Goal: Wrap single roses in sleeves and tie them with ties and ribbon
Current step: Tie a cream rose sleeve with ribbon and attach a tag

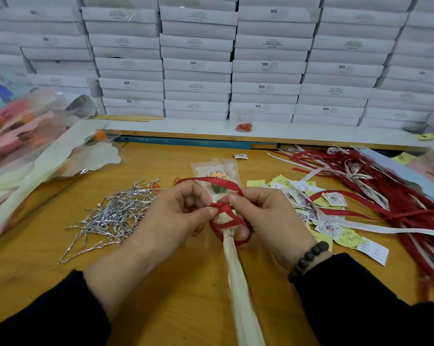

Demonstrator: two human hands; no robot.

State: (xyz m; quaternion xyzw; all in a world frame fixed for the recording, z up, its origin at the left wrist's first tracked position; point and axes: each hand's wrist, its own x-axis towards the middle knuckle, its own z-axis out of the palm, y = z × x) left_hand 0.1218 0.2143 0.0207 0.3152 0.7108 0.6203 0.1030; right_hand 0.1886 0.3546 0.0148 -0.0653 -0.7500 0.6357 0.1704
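Both hands, left [183, 208] and right [258, 211], pinch a red ribbon [225, 211] looped round a sleeve [238, 275]. The rose [217, 188] (mostly hidden behind fingers) blurs; the sleeve's end is cut off.

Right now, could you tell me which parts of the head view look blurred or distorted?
Head view: the wrapped flowers at left are smeared; the stacked white boxes bow from wide-angle distortion; both hands and the red ribbon stay fairly sharp; lighting is even.

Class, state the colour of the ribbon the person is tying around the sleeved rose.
Red. The ribbon shows in the head view, looped between both hands.
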